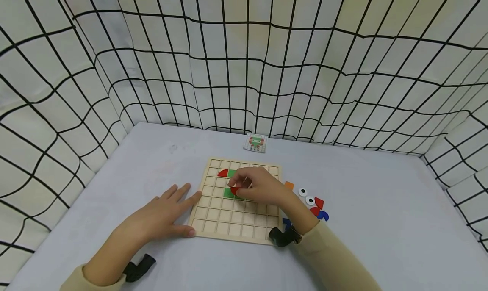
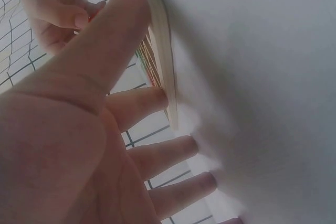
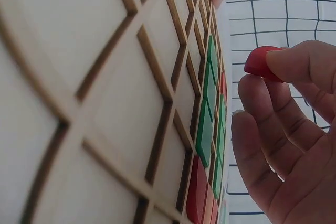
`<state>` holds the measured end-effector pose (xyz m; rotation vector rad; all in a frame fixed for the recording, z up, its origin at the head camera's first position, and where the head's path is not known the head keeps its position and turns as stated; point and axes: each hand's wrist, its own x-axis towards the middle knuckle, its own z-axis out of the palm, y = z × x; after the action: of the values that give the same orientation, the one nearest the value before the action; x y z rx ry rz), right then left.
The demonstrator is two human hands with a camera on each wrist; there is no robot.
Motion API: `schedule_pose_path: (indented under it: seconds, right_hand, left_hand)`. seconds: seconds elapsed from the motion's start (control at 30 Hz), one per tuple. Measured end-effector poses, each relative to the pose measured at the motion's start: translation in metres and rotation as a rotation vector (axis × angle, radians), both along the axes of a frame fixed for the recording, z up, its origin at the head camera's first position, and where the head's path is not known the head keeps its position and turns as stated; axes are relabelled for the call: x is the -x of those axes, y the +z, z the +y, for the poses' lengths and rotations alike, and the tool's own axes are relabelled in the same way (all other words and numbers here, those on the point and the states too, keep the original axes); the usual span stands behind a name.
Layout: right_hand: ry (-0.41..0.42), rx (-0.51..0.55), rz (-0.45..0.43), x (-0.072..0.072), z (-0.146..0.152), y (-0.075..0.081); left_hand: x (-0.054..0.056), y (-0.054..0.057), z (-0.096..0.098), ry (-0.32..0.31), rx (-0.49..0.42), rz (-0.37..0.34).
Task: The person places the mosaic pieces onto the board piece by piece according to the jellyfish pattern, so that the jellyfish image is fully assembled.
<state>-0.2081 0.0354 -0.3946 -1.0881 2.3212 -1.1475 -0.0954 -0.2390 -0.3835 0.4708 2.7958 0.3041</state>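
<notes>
While the left grip (image 1: 162, 217), straight-fingered, touches the gridded board (image 1: 236, 228) | right grip (image 1: 261, 187) pinches a red piece (image 3: 259, 62) above it

1. in the head view, the right hand (image 1: 259, 187) covered part of the wooden board (image 1: 207, 227) and some of the green tiles (image 1: 228, 193).
2. a blue piece (image 1: 286, 222) was partly hidden by the right arm (image 1: 299, 214).
3. the figure on the card (image 1: 256, 143) was too small to make out in detail.
4. both sleeves (image 1: 335, 257) ran off the bottom edge.
5. in the left wrist view, only a sliver of the red piece (image 3: 257, 62) showed behind the left hand (image 1: 164, 214).
6. in the right wrist view, the wooden board was cut off at the left.
</notes>
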Motion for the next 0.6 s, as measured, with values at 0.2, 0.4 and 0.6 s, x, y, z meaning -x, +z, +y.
schedule_pose_path:
  seconds: [0.2,0.4,0.6]
  right_hand:
    - [-0.012,-0.025,0.0,0.002,-0.012,-0.001]
    - [-0.025,-0.073,-0.003,0.004,-0.025,-0.002]
    - [-0.018,-0.102,0.027,0.007,-0.038,-0.003]
  left_hand:
    - [0.001,0.002,0.0,0.002,-0.002,-0.008]
    - [0.001,0.002,0.0,-0.003,-0.01,-0.003]
    - [0.001,0.0,-0.001,-0.007,-0.019,0.005]
